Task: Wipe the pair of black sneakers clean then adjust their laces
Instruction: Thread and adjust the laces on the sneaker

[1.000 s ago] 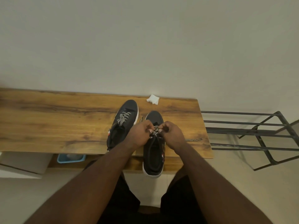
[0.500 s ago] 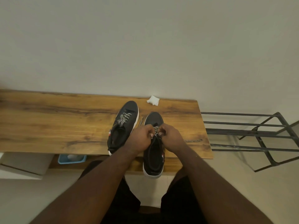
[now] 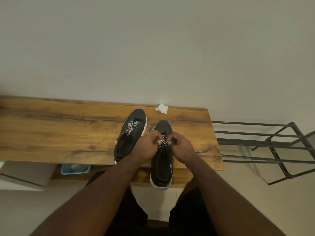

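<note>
Two black sneakers with white soles stand toes-away on a wooden table [image 3: 68, 133]. The left sneaker [image 3: 134, 126] has its black-and-white lace crossed over the tongue. The right sneaker [image 3: 162, 167] overhangs the table's near edge with its heel. My left hand [image 3: 148, 147] and my right hand [image 3: 182, 147] meet over its tongue, each pinching the black-and-white lace [image 3: 164, 140]. One loose lace end [image 3: 203, 150] trails right across the table; another [image 3: 149, 130] lies between the shoes.
A crumpled white wipe [image 3: 162, 108] lies at the table's far edge by the wall. A black metal rack [image 3: 272, 145] stands to the right. A blue tray [image 3: 75, 169] and a white box [image 3: 22, 174] sit below the table on the left.
Both hands have shifted slightly toward me along the right sneaker's lacing while still pinching the lace. The left sneaker and the wipe have not moved.
</note>
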